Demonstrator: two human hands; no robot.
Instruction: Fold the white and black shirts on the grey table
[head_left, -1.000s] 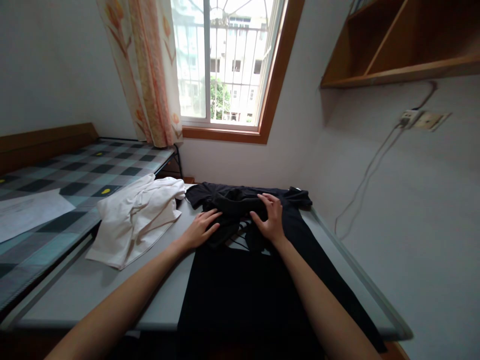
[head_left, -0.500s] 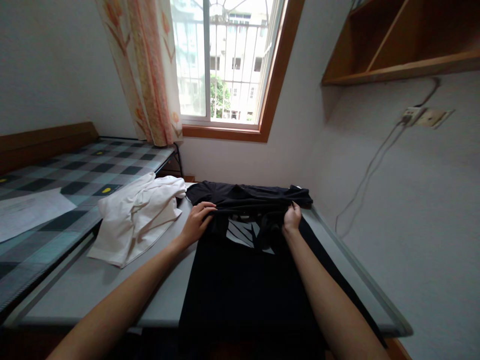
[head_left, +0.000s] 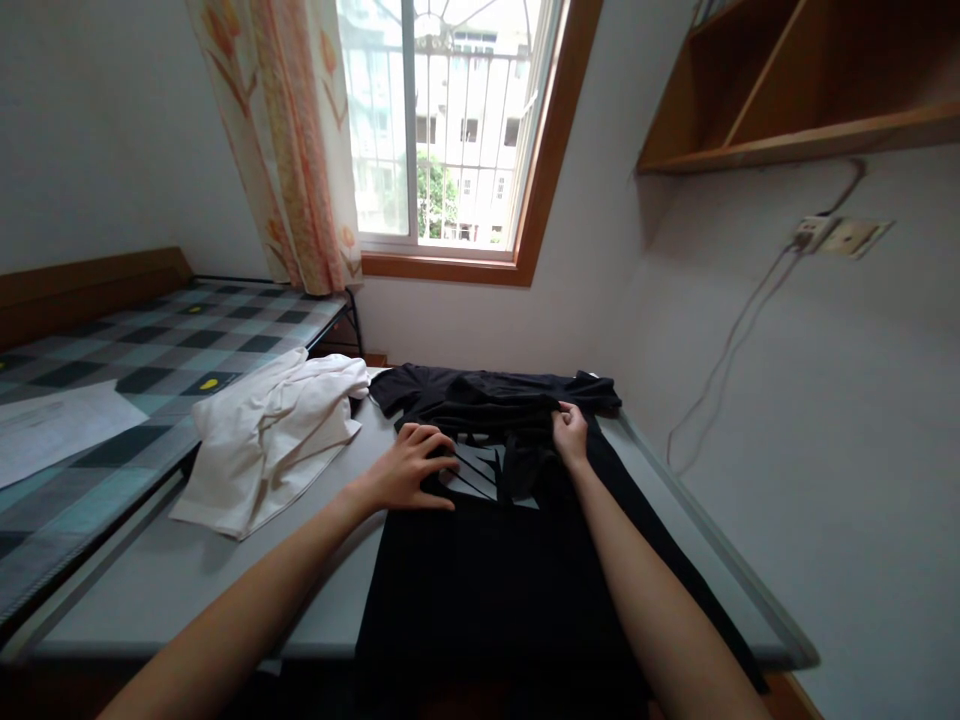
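A black T-shirt with a grey print lies spread over the white table, its near end hanging past the front edge. Its far part is bunched into folds, with sleeves out to both sides. My right hand pinches a folded edge of this cloth between thumb and fingers, right of the print. Over the left side of the print, my left hand rests with fingers and thumb apart, holding nothing. Left of the T-shirt is a crumpled white cloth garment; its kind I cannot tell.
The white table meets the wall on the right. A bed with a checked cover stands at the left, with a paper sheet on it. A wooden shelf and a wall socket with a hanging cable are at right.
My left hand has let go of the folded edge and come nearer, spreading over the print. My right hand has shifted slightly left, still pinching the cloth.
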